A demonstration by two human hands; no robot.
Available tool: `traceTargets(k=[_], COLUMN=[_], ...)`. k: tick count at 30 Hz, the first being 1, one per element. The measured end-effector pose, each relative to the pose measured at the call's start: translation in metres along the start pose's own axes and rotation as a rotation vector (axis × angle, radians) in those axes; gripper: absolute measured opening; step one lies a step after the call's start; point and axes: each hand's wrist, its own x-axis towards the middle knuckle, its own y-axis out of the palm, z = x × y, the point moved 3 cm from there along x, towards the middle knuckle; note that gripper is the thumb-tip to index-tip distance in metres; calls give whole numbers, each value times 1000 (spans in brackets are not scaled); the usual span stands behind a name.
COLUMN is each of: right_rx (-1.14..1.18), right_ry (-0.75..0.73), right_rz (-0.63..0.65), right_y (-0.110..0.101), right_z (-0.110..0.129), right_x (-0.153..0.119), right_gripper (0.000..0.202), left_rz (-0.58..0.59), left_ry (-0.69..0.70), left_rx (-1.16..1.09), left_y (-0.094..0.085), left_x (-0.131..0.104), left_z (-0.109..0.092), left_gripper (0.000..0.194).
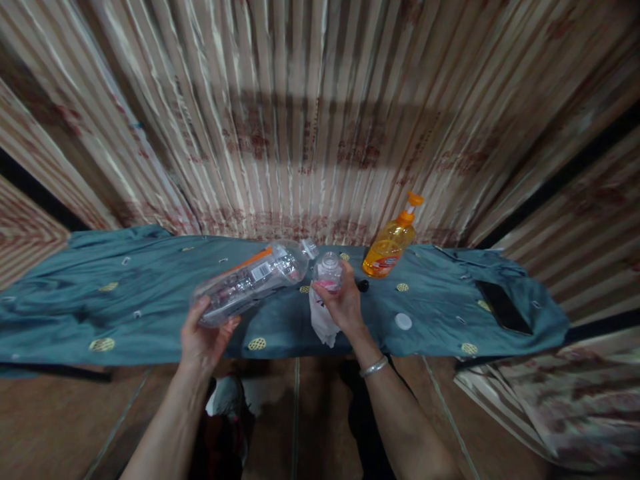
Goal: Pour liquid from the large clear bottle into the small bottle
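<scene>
My left hand [204, 337] is wrapped round the base of a large clear plastic bottle [250, 281] with an orange-edged label, tilted so that its neck points right. The mouth of that bottle is close to the open top of a small clear bottle [329, 268], which my right hand [345, 299] grips upright. Whether the two mouths touch, I cannot tell. Under my right hand lies a crumpled white tissue or bag [323, 323]. A round white cap [403, 321] rests on the cloth to the right. A small black object [363, 286] sits just beside my right hand.
An orange pump bottle [387, 250] stands at the back of the narrow table, which has a green patterned cloth [150, 300]. A black phone [503, 307] lies toward the right end. Striped curtains [320, 133] hang behind the table and at both sides.
</scene>
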Motion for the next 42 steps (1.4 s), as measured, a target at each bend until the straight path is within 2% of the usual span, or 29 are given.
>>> traceTargets(k=[5, 15, 26, 32, 38, 42], right_rx=[-22, -40, -89, -111, -119, -127], right_ry=[-22, -38, -82, -88, -97, -90], right_rz=[5, 11, 43, 18, 16, 19], right_y=[2, 6, 6, 2, -6, -6], right_z=[-1, -3, 5, 6, 1, -1], right_x=[-1, -2, -5, -3, 1, 0], right_gripper=[80, 82, 81, 80, 80, 80], left_rz=[24, -5, 23, 4, 27, 26], left_ry=[22, 60, 99, 94, 92, 98], left_rx=[-4, 2, -6, 1, 5, -5], left_y=[1, -3, -3, -8, -9, -10], left_x=[2, 1, -1, -1, -2, -3], left_z=[-3, -6, -14, -18, -19, -20], left_gripper=[37, 36, 35, 30, 41, 39])
